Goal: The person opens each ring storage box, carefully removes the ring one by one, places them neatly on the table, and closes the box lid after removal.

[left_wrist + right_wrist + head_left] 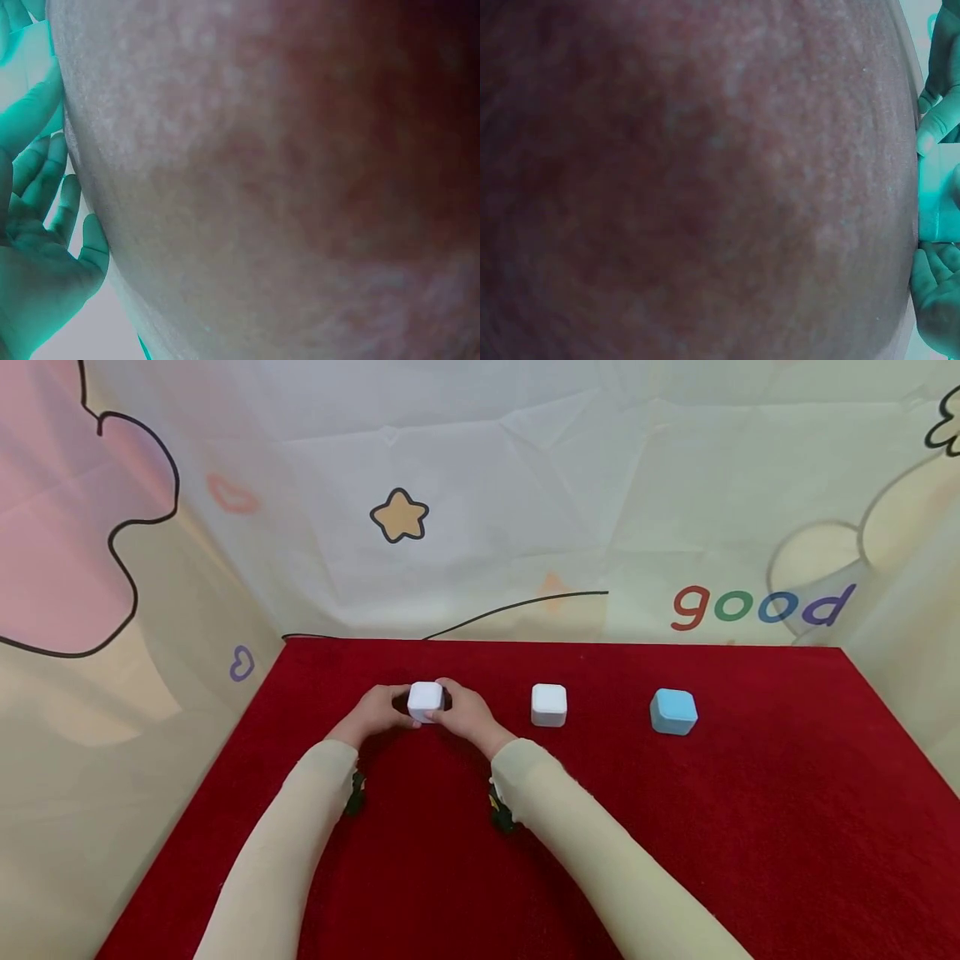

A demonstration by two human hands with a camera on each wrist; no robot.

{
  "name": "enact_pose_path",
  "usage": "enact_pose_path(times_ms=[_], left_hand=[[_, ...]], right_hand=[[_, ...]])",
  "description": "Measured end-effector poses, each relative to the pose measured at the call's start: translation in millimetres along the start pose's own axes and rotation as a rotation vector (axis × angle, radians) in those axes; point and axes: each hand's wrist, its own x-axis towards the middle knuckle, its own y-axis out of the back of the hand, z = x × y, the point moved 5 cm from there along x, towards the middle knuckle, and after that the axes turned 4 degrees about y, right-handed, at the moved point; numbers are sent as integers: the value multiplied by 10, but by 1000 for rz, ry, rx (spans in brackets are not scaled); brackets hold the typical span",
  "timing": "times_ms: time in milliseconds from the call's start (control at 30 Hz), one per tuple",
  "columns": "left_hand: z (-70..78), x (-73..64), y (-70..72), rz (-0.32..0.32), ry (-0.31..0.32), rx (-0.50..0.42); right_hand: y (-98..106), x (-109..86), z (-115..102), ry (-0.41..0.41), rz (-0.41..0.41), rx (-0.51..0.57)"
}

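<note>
At the left part of the red cloth, a white cube with rounded edges (425, 697) is between both hands. My left hand (375, 710) grips its left side, thumb at the front and fingers toward the back. From the right, my right hand (469, 717) holds the same cube, its thumb across the front lower corner and its fingers at the back. Whether the cube touches the cloth I cannot tell. Both wrist views are mostly blocked by a blurred surface. Green-tinted parts of the hands and the cube (937, 202) show at their edges.
A second white block (549, 705) sits to the right of the hands, and a light blue block (673, 711) lies farther right. Red cloth (750, 827) covers the table. Behind it hangs a pale printed curtain (510, 510) with a star and the word "good".
</note>
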Motion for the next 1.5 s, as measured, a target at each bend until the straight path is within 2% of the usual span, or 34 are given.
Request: enact_pose_path(times_ms=[300,1267,1500], left_hand=[[-4,2,-6,-6,28,12],[6,26,-33,-12,69,-47],[-21,6,-23,-11,87,-41]], right_hand=[[-13,-6,-6,7,6,21],[74,25,-3,-17,-33,16],[61,23,-25,-29,-42,62]])
